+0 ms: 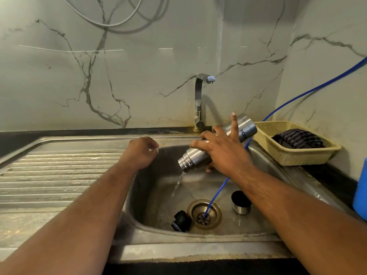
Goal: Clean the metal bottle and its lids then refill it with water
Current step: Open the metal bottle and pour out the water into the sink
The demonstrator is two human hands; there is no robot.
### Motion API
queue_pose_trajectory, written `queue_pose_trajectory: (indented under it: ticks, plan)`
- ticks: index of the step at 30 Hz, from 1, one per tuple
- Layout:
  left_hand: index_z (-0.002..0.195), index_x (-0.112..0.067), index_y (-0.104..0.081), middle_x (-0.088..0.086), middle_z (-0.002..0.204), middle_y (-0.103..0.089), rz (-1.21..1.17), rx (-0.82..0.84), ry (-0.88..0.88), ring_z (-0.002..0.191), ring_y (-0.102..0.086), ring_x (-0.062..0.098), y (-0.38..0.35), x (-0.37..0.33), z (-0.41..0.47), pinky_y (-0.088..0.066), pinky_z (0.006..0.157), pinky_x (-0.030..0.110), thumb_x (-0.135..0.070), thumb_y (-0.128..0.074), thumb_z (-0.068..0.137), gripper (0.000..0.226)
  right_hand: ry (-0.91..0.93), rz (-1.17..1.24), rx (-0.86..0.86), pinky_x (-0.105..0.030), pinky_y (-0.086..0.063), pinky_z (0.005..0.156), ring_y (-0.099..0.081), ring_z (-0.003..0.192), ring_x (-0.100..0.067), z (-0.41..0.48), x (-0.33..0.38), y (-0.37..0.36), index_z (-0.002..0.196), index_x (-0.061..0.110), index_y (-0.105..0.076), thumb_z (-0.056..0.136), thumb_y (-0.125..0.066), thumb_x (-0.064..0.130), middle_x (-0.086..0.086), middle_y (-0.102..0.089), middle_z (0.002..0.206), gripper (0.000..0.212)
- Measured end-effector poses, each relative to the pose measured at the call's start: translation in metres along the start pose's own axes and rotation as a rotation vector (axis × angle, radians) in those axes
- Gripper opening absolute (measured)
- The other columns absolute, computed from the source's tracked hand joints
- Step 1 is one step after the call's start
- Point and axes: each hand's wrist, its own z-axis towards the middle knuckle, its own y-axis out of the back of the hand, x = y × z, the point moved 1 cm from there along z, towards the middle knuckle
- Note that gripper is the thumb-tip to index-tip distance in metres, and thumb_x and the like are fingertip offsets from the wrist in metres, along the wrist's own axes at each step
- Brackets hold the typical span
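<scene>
My right hand [224, 150] grips the metal bottle [244, 128] around its middle, with the index finger raised off it. The bottle is tilted over the sink [158, 187], mouth down to the left, and a thin stream of water [177, 183] runs out of it. On the sink floor a black inner lid [181, 221] lies on its side left of the drain [204, 214]. A steel cup lid [240, 203] stands right of the drain, open side up. My left hand [142, 151] hovers over the sink's left rim, fingers curled, holding nothing.
A steel tap [200, 100] stands behind the sink, with no water coming from it. A blue tube [217, 192] runs from the right wall into the drain. At the right stands a beige basket [294, 153] with dark cloth in it. The ribbed draining board [53, 175] lies to the left.
</scene>
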Motion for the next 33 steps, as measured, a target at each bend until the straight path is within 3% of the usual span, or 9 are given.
queue_pose_trajectory:
  ticks: [5, 10, 14, 17, 20, 24, 28, 33]
  plan:
    - [0.110, -0.021, -0.073, -0.003, 0.108, -0.073, -0.005, 0.002, 0.002, 0.100, -0.064, 0.015, 0.000, -0.001, 0.000, -0.047, 0.089, 0.026, -0.022, -0.071, 0.093, 0.017, 0.054, 0.041, -0.063, -0.065, 0.004, 0.120, -0.037, 0.143, -0.031, 0.002, 0.001, -0.003, 0.147, 0.046, -0.042, 0.079, -0.081, 0.044, -0.001, -0.051, 0.147, 0.078]
    - [0.111, -0.022, -0.073, -0.003, 0.107, -0.072, 0.005, 0.000, 0.004, 0.099, -0.063, 0.015, 0.000, -0.002, -0.001, -0.047, 0.087, 0.027, -0.024, -0.070, 0.093, 0.017, 0.061, 0.039, -0.062, -0.066, 0.003, 0.120, -0.038, 0.142, -0.032, 0.001, 0.002, -0.008, 0.147, 0.046, -0.043, 0.077, -0.083, 0.043, 0.000, -0.052, 0.146, 0.080]
    - [0.111, -0.022, -0.072, -0.003, 0.108, -0.071, 0.006, -0.003, 0.006, 0.099, -0.061, 0.014, 0.000, -0.002, 0.000, -0.045, 0.086, 0.026, -0.024, -0.070, 0.094, 0.017, 0.065, 0.063, -0.135, -0.062, -0.003, 0.123, -0.040, 0.140, -0.033, 0.003, 0.000, -0.006, 0.144, 0.044, -0.048, 0.078, -0.083, 0.029, -0.003, -0.054, 0.144, 0.075]
    - [0.113, -0.022, -0.071, -0.002, 0.111, -0.071, 0.006, 0.009, 0.014, 0.101, -0.063, 0.015, -0.001, -0.003, -0.001, -0.047, 0.088, 0.027, -0.024, -0.070, 0.094, 0.019, 0.098, 0.068, -0.068, -0.057, -0.008, 0.125, -0.039, 0.141, -0.032, 0.001, 0.007, -0.011, 0.144, 0.042, -0.047, 0.079, -0.082, 0.031, -0.002, -0.054, 0.143, 0.075]
    - [0.113, -0.022, -0.071, -0.002, 0.112, -0.072, 0.010, 0.016, 0.002, 0.102, -0.064, 0.016, -0.001, -0.003, -0.001, -0.049, 0.089, 0.028, -0.025, -0.070, 0.094, 0.019, 0.095, 0.098, -0.018, -0.056, -0.007, 0.125, -0.037, 0.141, -0.030, -0.002, 0.007, -0.014, 0.147, 0.044, -0.041, 0.078, -0.083, 0.037, 0.000, -0.051, 0.145, 0.081]
    - [0.113, -0.019, -0.073, 0.000, 0.110, -0.072, 0.019, 0.010, -0.029, 0.100, -0.065, 0.017, 0.001, -0.005, 0.000, -0.048, 0.088, 0.027, -0.023, -0.070, 0.094, 0.020, 0.015, 0.143, -0.190, -0.056, -0.008, 0.125, -0.036, 0.143, -0.034, 0.003, 0.003, 0.002, 0.142, 0.042, -0.050, 0.078, -0.082, 0.024, -0.003, -0.052, 0.147, 0.073]
    - [0.112, -0.019, -0.073, 0.001, 0.111, -0.073, 0.030, 0.027, -0.030, 0.103, -0.065, 0.019, 0.000, -0.005, -0.002, -0.052, 0.094, 0.033, -0.024, -0.070, 0.093, 0.020, 0.146, 0.020, -0.056, -0.058, 0.006, 0.124, -0.033, 0.146, -0.035, -0.005, 0.023, -0.010, 0.140, 0.041, -0.052, 0.079, -0.082, 0.026, -0.005, -0.054, 0.145, 0.070]
    - [0.111, -0.021, -0.073, -0.002, 0.109, -0.072, 0.022, 0.009, -0.034, 0.103, -0.065, 0.017, 0.003, -0.007, -0.004, -0.048, 0.092, 0.029, -0.025, -0.070, 0.094, 0.018, 0.082, 0.003, -0.118, -0.059, 0.003, 0.124, -0.035, 0.144, -0.036, -0.001, 0.015, -0.001, 0.139, 0.042, -0.055, 0.078, -0.083, 0.025, -0.005, -0.055, 0.143, 0.069]
